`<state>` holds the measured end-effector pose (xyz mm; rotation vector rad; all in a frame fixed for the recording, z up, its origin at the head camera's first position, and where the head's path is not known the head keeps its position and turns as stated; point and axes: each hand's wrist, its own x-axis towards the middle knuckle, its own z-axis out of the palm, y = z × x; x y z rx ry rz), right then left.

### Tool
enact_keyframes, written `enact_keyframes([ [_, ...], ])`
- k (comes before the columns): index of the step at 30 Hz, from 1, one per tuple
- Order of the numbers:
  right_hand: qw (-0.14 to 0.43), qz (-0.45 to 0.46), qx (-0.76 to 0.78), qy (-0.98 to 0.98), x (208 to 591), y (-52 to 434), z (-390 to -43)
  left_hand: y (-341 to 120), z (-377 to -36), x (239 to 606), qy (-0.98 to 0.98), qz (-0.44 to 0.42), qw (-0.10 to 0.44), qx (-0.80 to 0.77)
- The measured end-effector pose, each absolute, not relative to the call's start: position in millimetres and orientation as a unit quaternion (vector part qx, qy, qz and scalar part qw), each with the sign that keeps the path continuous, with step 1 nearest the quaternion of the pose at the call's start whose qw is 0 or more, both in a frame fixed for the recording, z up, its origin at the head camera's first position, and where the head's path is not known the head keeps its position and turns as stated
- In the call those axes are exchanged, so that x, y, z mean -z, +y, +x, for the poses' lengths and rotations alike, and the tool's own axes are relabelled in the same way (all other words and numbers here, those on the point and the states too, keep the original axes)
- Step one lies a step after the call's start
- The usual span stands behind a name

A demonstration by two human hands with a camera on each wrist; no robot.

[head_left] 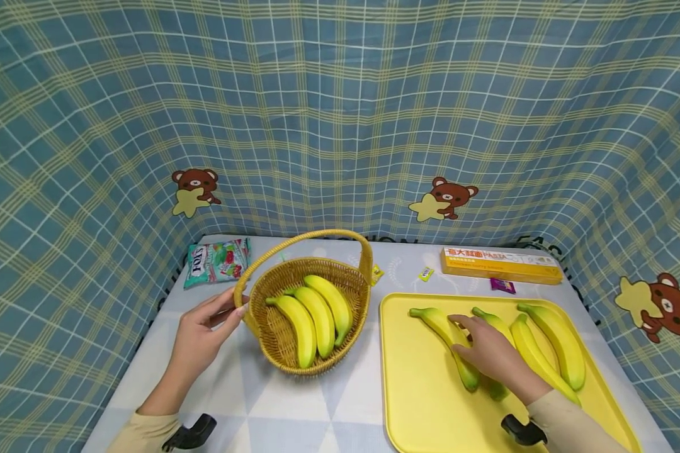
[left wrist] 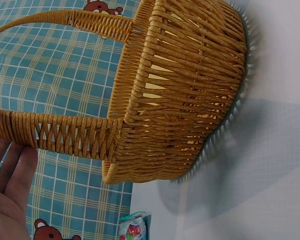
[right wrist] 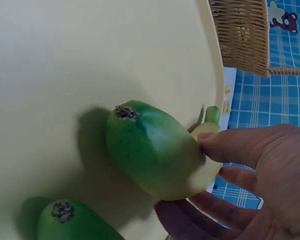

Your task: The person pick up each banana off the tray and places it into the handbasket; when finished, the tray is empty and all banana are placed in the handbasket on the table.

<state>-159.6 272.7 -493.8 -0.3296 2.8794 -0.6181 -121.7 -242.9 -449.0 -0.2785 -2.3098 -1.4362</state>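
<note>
At the left, my left hand [head_left: 204, 330] grips the side of the handle [left wrist: 65, 135] of a woven basket [head_left: 272, 340], thumb on one side and fingers on the other. Three yellow bananas [head_left: 317, 311] lie side by side in the basket. On the right, my right hand [head_left: 490, 352] pinches the leftmost banana [head_left: 439, 324] on the yellow tray [head_left: 419, 402]. In the right wrist view, the thumb [right wrist: 230, 142] presses one side of this banana [right wrist: 155, 145] and the other fingers curl against its far side. Three more bananas [head_left: 555, 340] lie beside it, one partly hidden under the hand.
Behind the basket at the left lies a green candy bag [head_left: 218, 261]. Small wrapped candies [head_left: 426, 274] are scattered behind the tray, including a purple one [head_left: 502, 285]. A pasta box [head_left: 501, 265] lies along the back right. A plaid curtain [head_left: 340, 126] encloses the table.
</note>
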Motion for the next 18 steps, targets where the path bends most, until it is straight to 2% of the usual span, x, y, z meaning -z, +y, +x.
enact_keyframes([
  [6, 0.110, -0.108, 0.217, 0.964, 492.3, 270.9, -161.3, -242.6, -121.9, 449.2, -0.829, -0.099, 0.202, 0.513],
  [18, 0.112, -0.105, 0.233, 0.960, 485.1, 268.3, -161.1, -244.5, -122.9, 448.6, -0.822, -0.105, 0.196, 0.524],
])
